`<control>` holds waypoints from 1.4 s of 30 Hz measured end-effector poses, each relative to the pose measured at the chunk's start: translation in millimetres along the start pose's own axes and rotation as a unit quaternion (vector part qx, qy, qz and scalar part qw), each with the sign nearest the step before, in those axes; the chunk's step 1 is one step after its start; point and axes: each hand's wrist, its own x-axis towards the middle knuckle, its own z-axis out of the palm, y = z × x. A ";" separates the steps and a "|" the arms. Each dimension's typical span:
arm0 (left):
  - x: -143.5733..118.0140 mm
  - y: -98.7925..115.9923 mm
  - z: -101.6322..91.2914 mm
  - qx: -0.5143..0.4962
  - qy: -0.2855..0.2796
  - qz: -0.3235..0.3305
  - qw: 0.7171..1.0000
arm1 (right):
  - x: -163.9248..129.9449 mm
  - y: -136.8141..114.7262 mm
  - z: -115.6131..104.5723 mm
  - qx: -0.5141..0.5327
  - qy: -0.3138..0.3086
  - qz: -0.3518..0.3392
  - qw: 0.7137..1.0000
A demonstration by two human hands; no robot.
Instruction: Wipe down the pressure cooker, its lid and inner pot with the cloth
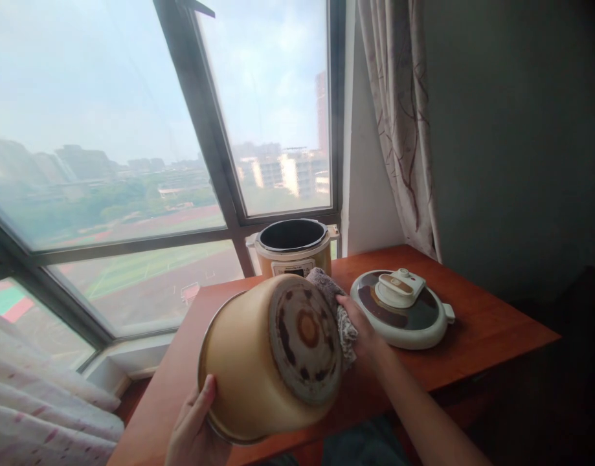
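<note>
A golden inner pot (pixel 243 349) is tipped on its side above the table, its stained round base turned to the right and toward me. My left hand (pixel 197 421) grips the pot by its rim at the lower left, thumb on the outer wall. In my right hand (pixel 358 323) is a grey cloth (pixel 346 333), bunched against the far right edge of the pot's base. The fingers of that hand are partly hidden by the cloth and the pot.
Behind the pot stands a pressure cooker body (pixel 296 249) without its lid. The cooker lid (pixel 403 307) lies on the right of the wooden table (pixel 491 323). Windows (pixel 278 110) rise behind, with curtains (pixel 399 116) at both sides.
</note>
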 end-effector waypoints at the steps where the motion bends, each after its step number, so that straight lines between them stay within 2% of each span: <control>1: -3.7 0.6 6.8 0.017 0.013 0.015 1.000 | 3.0 -7.4 0.6 -0.020 -0.018 -0.017 0.999; 5: -19.8 -0.8 35.4 0.077 0.028 0.039 0.996 | 9.9 -36.6 5.6 -0.125 -0.081 -0.084 0.985; 9: -28.2 -4.3 52.3 0.085 0.030 0.033 0.995 | 7.5 -50.4 17.7 -0.222 -0.106 -0.185 0.952; 13: -24.1 -8.1 58.0 0.052 0.024 0.048 0.997 | -11.0 -43.9 33.8 -0.281 -0.084 -0.317 0.902; 15: -18.7 -9.4 57.5 0.038 0.025 0.057 0.997 | -27.8 -39.2 40.1 -0.297 -0.106 -0.348 0.883; 17: -12.9 -8.6 55.2 0.029 0.031 0.066 0.997 | -47.9 -35.0 43.4 -0.319 -0.156 -0.364 0.861; 21: -4.8 1.1 49.1 0.013 0.064 0.075 0.995 | -82.3 -20.3 35.1 -0.377 -0.241 -0.402 0.799; 24: -2.2 10.4 43.2 -0.006 0.061 0.068 0.996 | -86.9 -1.3 17.4 -0.395 -0.227 -0.414 0.788; 27: 2.7 15.5 28.0 -0.034 0.014 0.056 0.998 | -70.5 13.8 1.8 -0.404 -0.160 -0.393 0.811; 30: 14.8 14.6 0.3 -0.054 -0.052 0.027 0.997 | -43.1 13.9 -1.9 -0.408 -0.120 -0.351 0.834; 32: 25.7 10.5 -19.2 -0.067 -0.116 -0.002 0.991 | -25.7 4.8 2.6 -0.400 -0.109 -0.329 0.848; 34: 36.5 4.2 -33.2 -0.094 -0.205 -0.004 0.974 | -13.6 -8.1 10.7 -0.391 -0.102 -0.322 0.856; 36: 45.2 -3.0 -39.4 -0.123 -0.300 0.014 0.946 | -10.2 -20.5 20.9 -0.404 -0.105 -0.331 0.846; 38: 51.9 -9.6 -39.6 -0.136 -0.360 0.017 0.923 | -17.3 -28.6 31.7 -0.437 -0.133 -0.349 0.818; 40: 56.9 -15.0 -37.8 -0.139 -0.366 0.004 0.920 | -34.1 -31.7 41.3 -0.467 -0.182 -0.363 0.786; 42: 60.6 -19.0 -37.1 -0.143 -0.336 -0.006 0.931 | -56.7 -31.8 47.4 -0.480 -0.239 -0.370 0.759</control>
